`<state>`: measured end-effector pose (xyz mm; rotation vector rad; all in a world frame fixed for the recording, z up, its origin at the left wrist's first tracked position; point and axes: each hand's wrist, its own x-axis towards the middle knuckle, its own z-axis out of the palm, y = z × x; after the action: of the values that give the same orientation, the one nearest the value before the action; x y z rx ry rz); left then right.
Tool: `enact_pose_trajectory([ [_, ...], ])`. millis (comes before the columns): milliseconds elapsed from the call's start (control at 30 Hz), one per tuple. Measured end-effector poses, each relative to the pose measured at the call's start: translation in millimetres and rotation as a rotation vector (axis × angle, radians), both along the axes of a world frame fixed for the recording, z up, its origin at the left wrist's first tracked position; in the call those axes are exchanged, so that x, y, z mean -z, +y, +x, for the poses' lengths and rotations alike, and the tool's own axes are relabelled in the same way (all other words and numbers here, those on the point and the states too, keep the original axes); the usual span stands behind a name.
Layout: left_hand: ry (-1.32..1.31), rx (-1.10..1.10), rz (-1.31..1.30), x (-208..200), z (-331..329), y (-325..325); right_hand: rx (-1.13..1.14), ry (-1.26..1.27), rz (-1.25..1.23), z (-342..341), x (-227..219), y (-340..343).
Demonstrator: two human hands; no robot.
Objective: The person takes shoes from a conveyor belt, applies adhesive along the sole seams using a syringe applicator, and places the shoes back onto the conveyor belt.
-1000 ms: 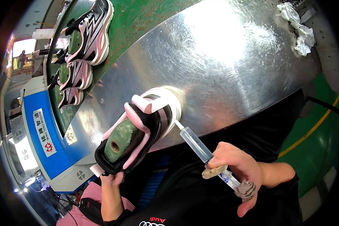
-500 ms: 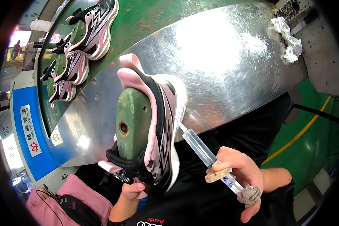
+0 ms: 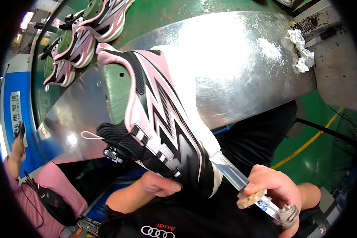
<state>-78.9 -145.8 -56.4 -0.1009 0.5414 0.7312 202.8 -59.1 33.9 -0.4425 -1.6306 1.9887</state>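
A pink, black and white sports shoe [image 3: 156, 95] with a green last [image 3: 117, 93] inside is tilted over the metal plate, its side facing me. My left hand [image 3: 160, 184] grips the shoe near the toe; some of its fingers are hidden beneath. In my right hand [image 3: 275, 188] is a clear syringe [image 3: 232, 172], its plunger end wrapped in grey material and a tan wrap around the barrel's end. The syringe's front end meets the white sole [image 3: 200, 131] near the toe; its tip is hard to make out against the white.
Several similar shoes [image 3: 73, 47] on lasts line the green surface [image 3: 162, 18] at upper left. Crumpled white tissue [image 3: 301, 49] lies on the right of the metal plate [image 3: 250, 87], near a dark-handled tool [image 3: 323, 35]. Another person's pink sleeve [image 3: 59, 186] is at lower left.
The shoe has rolled so more of its side shows and sits closer. My right hand and the syringe have moved right and slightly down, along the sole toward the toe.
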Motion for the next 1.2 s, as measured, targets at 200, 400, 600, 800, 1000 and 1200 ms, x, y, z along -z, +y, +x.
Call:
enact_pose_trajectory([
  [200, -0.279, -0.022, 0.091, 10, 34, 22, 0.198, -0.126, -0.186, 23, -28, -28],
  [400, -0.274, 0.011, 0.108, 5, 56, 38, 0.317, -0.210, -0.093, 36, -55, -46],
  [600, -0.299, -0.045, 0.142, 5, 79, 61, 0.493, -0.175, -0.058, 42, -57, -66],
  [800, -0.309, -0.079, 0.162, 8, 94, 73, 0.561, -0.180, 0.127, 52, -37, -75],
  [1000, -0.338, -0.093, 0.167, 4, 105, 86, 0.529, -0.279, 0.352, 54, -32, -75],
  [1200, -0.341, -0.121, 0.256, 2, 110, 94, 0.531, -0.311, 0.473, 43, -21, -72],
])
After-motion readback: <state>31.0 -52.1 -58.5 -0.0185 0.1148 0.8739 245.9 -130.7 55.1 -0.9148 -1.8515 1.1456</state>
